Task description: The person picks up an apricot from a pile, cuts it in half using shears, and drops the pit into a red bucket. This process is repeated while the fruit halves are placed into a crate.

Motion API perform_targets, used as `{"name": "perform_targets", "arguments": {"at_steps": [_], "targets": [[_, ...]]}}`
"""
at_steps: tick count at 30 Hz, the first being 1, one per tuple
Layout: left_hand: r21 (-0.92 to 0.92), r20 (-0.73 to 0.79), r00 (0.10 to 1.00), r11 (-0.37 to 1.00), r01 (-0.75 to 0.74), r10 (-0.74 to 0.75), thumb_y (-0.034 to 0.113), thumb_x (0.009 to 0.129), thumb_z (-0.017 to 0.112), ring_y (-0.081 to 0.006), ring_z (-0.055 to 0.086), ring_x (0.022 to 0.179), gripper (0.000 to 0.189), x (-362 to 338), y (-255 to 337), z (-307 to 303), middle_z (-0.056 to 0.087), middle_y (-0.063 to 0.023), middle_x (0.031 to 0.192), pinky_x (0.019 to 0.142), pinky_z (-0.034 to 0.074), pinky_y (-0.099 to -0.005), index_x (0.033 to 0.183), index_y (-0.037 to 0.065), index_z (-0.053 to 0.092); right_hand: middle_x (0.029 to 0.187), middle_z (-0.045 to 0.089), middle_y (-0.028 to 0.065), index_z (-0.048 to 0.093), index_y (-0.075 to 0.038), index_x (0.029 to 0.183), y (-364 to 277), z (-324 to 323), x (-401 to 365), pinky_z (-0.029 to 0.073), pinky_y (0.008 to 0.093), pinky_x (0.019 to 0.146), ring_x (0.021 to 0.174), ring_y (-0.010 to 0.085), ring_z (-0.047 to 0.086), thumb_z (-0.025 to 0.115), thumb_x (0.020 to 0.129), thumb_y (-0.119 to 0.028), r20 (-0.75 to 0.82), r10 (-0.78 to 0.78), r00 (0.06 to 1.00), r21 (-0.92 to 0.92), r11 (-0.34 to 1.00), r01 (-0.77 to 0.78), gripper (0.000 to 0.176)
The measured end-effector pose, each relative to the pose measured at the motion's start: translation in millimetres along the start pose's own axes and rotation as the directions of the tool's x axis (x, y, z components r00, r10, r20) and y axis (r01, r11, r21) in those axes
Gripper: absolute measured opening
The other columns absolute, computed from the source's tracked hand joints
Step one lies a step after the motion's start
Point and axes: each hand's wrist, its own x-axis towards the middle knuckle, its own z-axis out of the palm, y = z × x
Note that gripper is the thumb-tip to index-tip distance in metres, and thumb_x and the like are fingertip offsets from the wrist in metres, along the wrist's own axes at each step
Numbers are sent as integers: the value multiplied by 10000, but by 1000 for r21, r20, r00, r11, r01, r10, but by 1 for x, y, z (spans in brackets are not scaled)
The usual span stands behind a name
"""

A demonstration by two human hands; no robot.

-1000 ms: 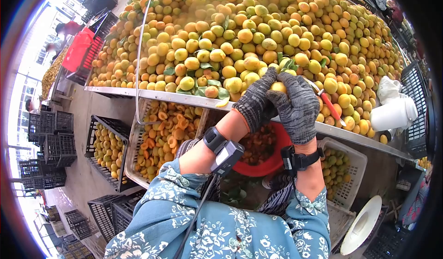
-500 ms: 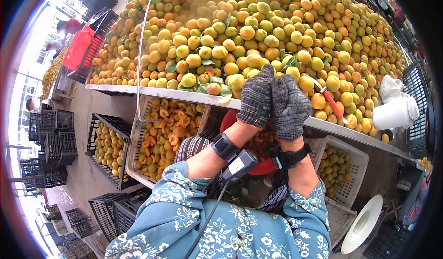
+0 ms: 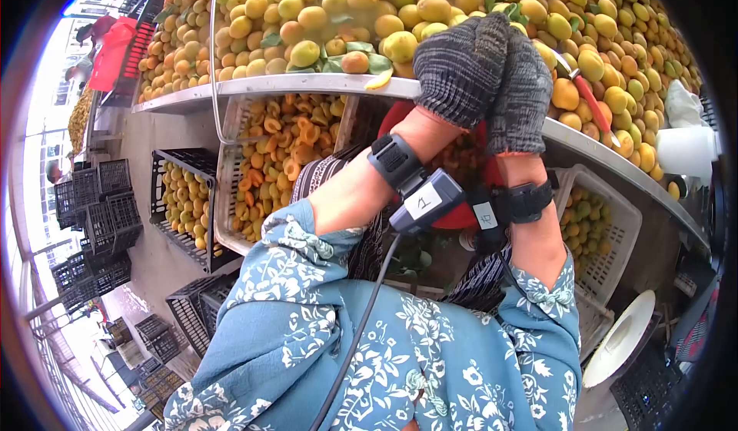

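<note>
My left hand (image 3: pixel 460 74) and my right hand (image 3: pixel 520 97) wear dark grey knit gloves and press together over the table's metal edge (image 3: pixel 307 84). Fingers on both are curled closed, and whatever lies between them is hidden. Just beyond spreads a large heap of yellow-orange apricots (image 3: pixel 315 18) with some green leaves. To the right of my right hand, a red-handled tool (image 3: pixel 590 98) with a curved metal end rests on the fruit. Beneath my wrists, a red basin (image 3: pixel 455 217) is partly covered by my arms.
A pale crate (image 3: pixel 227 171) of halved apricots stands below the table at left, beside a black crate (image 3: pixel 201 258) of whole fruit. Another pale crate (image 3: pixel 626 223) sits at right. A white bucket (image 3: pixel 684 154) and a wide-brimmed hat (image 3: pixel 621 339) are farther right. A cable (image 3: pixel 361 327) hangs from my left wrist.
The view has tilted down and come closer, so the hands look larger and farther up and right. Both hands stay pressed together and closed; the red-handled tool remains on the fruit.
</note>
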Motion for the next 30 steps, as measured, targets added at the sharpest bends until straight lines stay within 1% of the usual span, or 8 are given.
{"name": "perform_targets", "arguments": {"at_steps": [5, 7, 9, 12, 16, 20, 23, 30], "targets": [[49, -131, 981, 989, -138, 144, 129, 800, 572, -286, 603, 679, 301, 2, -2, 2, 614, -119, 859, 531, 459, -395, 1093, 60, 576, 896, 637, 123, 629, -37, 1011, 54, 43, 6, 487, 323, 832, 868, 215, 615, 486, 905, -108, -122, -124, 985, -61, 991, 118, 192], [-70, -257, 949, 976, -208, 183, 92, 784, 586, -297, 608, 700, 271, 3, -5, 3, 607, -125, 856, 549, 470, -399, 1052, 62, 594, 906, 636, 117, 625, -21, 1008, 44, 38, 0, 488, 321, 832, 880, 209, 612, 502, 895, -93, -142, 181, 973, 655, 754, -45, 182], [-226, -285, 951, 955, -189, 121, 194, 863, 534, -292, 602, 653, 159, 10, -1, 4, 583, -101, 756, 547, 458, -406, 950, 72, 583, 933, 635, 114, 604, 4, 1015, 26, 6, 6, 480, 317, 827, 892, 191, 601, 508, 927, -124, -195, -175, 965, 79, 978, 194, 182], [-812, -50, 941, 562, 158, -335, 241, 895, 538, -267, 587, 643, 195, 17, 5, 9, 582, -120, 766, 568, 467, -372, 944, 59, 587, 927, 650, 126, 573, 1, 1028, 0, -20, 16, 483, 355, 764, 854, 244, 632, 562, 905, -150, -33, 341, 940, 628, 738, -246, 195], [-634, 749, 623, -515, 576, -226, 428, 943, 508, -109, 575, 697, 307, 29, 0, -14, 588, -4, 820, 560, 497, -302, 1023, 148, 605, 979, 636, 163, 577, -30, 1067, -2, -31, 18, 484, 363, 826, 913, 298, 636, 564, 895, -128, -208, -85, 974, 257, 956, 139, 199], [-637, 766, 600, -401, 658, -232, 387, 944, 518, -132, 596, 725, 317, 29, -11, -20, 617, -41, 842, 630, 513, -298, 1034, 93, 597, 1014, 632, 165, 571, -29, 1114, -5, -27, 17, 482, 370, 835, 929, 308, 628, 558, 908, -183, -174, -128, 976, 204, 965, 163, 258], [-353, 53, 997, 933, 64, -48, 158, 837, 566, -291, 627, 901, 290, 23, -13, -9, 637, -166, 961, 804, 494, -352, 1068, -17, 570, 1018, 627, 169, 569, -27, 1125, -15, -28, 18, 480, 370, 834, 942, 313, 625, 538, 922, -209, -77, 63, 995, 267, 963, -40, 274], [-199, -329, 942, 971, -134, 62, 158, 794, 581, -322, 622, 824, 352, 11, -5, -15, 625, -160, 942, 690, 494, -422, 1110, 3, 560, 963, 650, 179, 572, 8, 1085, -5, 1, 11, 491, 355, 774, 887, 285, 637, 555, 925, -167, -187, 159, 969, 571, 821, -24, 238]]}}
